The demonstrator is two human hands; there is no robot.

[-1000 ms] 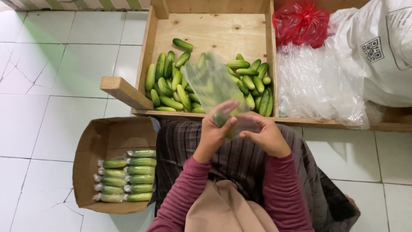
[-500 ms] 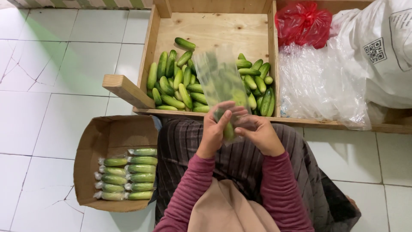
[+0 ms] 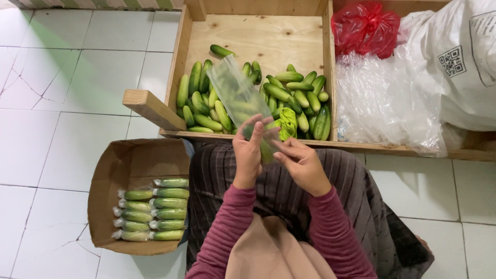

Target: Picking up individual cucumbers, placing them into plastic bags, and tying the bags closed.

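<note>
You are holding a clear plastic bag (image 3: pixel 238 98) upright over your lap. At your left, a brown cardboard box (image 3: pixel 106 178) is lying open, holding wrapped cucumber packs (image 3: pixel 153 209) in two columns. To the right, a red bag (image 3: pixel 366 28), a clear plastic heap (image 3: pixel 385 101) and a white sack (image 3: pixel 457 67) bearing a square black-and-white label (image 3: pixel 452 61) are sitting together.

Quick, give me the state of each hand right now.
Left hand: shut on the clear bag, which has a cucumber in it.
Right hand: fingers pinch the bag's lower end.
</note>
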